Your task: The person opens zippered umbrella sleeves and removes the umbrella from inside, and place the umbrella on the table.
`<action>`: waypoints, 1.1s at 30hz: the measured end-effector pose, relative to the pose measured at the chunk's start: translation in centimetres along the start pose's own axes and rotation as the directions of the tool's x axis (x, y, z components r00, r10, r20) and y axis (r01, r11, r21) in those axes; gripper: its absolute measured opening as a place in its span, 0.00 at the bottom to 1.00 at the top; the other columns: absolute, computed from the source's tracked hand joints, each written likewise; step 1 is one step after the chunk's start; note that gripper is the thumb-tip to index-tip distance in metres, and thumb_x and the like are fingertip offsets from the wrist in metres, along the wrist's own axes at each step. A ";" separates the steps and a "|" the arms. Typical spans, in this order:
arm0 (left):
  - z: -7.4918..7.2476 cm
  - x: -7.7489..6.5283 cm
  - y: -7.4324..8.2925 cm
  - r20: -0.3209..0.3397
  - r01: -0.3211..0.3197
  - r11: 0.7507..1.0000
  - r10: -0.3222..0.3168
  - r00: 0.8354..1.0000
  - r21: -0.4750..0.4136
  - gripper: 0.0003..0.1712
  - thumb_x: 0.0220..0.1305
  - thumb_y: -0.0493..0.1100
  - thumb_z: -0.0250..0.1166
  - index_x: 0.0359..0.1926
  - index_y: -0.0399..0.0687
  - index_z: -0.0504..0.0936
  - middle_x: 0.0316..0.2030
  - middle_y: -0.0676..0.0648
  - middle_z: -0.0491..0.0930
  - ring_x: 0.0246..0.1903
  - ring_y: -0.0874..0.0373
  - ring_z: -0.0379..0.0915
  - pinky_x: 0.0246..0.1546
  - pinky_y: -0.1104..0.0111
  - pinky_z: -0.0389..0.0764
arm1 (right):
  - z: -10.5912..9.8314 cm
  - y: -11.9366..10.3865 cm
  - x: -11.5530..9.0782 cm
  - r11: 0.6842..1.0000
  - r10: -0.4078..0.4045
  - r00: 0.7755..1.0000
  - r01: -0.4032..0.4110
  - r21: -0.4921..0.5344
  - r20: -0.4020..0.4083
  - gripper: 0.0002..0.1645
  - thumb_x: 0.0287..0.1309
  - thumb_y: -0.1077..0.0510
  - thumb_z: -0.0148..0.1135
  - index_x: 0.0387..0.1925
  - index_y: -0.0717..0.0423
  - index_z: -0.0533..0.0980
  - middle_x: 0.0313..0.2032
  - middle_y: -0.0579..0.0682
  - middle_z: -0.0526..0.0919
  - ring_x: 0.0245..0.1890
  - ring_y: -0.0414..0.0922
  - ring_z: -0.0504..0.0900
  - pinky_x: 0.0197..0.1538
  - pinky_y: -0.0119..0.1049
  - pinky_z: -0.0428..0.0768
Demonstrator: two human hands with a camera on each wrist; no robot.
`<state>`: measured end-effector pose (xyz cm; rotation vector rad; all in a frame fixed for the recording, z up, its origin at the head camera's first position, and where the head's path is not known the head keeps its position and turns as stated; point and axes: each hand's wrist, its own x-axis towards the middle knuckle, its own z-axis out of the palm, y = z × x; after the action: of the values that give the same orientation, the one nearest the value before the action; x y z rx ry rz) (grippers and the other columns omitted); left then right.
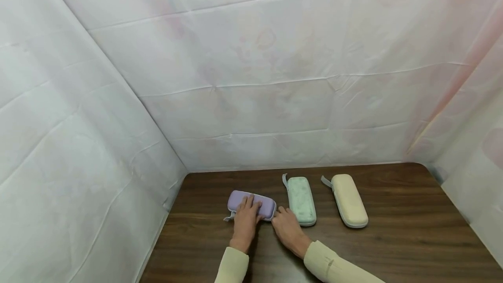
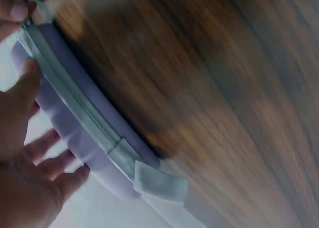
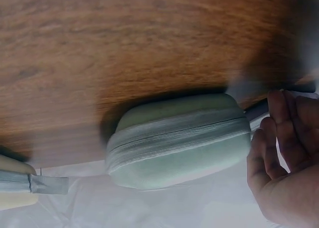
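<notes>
Purple case (image 1: 267, 206) at left on the table (image 1: 196, 239)
Left hand (image 1: 245, 224) grips it, fingers partly spread; right hand (image 1: 288, 228), fingers curled, pinches its zip (image 2: 75, 99) at the right end; green case (image 1: 301, 200) and cream case (image 1: 349, 200) lie right

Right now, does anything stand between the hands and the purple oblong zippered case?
Nothing visible does: the left hand grips the purple case and the right hand is at its right end. The mint-green oblong case lies beside the right hand, not in between.
</notes>
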<state>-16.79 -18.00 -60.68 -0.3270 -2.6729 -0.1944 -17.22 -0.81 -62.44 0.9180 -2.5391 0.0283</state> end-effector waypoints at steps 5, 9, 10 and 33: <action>0.4 0.0 1.5 -0.049 0.080 0.996 -0.077 0.996 0.048 0.26 0.46 0.45 0.83 0.48 0.45 0.89 0.56 0.35 0.82 0.57 0.36 0.79 0.51 0.46 0.82 | -0.1 -0.2 0.1 1.000 0.016 1.000 -0.016 -0.009 0.003 0.08 0.53 0.61 0.77 0.22 0.48 0.86 0.26 0.43 0.84 0.33 0.44 0.77 0.36 0.36 0.77; 0.5 0.1 2.0 -0.100 0.089 0.992 -0.079 0.992 0.094 0.27 0.44 0.47 0.85 0.46 0.45 0.89 0.52 0.35 0.83 0.52 0.38 0.80 0.46 0.48 0.82 | -0.1 -0.1 0.2 0.998 0.038 0.999 -0.038 -0.040 0.006 0.09 0.52 0.60 0.79 0.22 0.48 0.86 0.26 0.44 0.84 0.32 0.44 0.77 0.36 0.36 0.78; 0.4 0.1 2.0 -0.101 0.087 0.991 -0.077 0.992 0.097 0.27 0.44 0.47 0.85 0.46 0.45 0.89 0.52 0.35 0.83 0.51 0.38 0.80 0.46 0.49 0.82 | -0.1 0.0 0.2 0.998 0.045 0.999 -0.045 -0.046 0.011 0.08 0.52 0.60 0.79 0.22 0.48 0.86 0.26 0.44 0.84 0.32 0.44 0.77 0.36 0.36 0.78; -0.3 -0.2 0.4 0.015 0.162 0.987 -0.162 0.987 0.013 0.23 0.54 0.45 0.79 0.53 0.51 0.91 0.60 0.38 0.84 0.60 0.33 0.79 0.51 0.31 0.78 | 0.3 -0.1 0.2 0.997 0.077 0.997 -0.077 -0.028 -0.019 0.08 0.49 0.61 0.80 0.22 0.49 0.86 0.26 0.45 0.85 0.32 0.45 0.76 0.32 0.36 0.78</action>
<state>-16.36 -17.73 -60.47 -0.1079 -2.7156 -0.2264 -17.39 -1.01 -62.61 0.8048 -2.5506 0.0231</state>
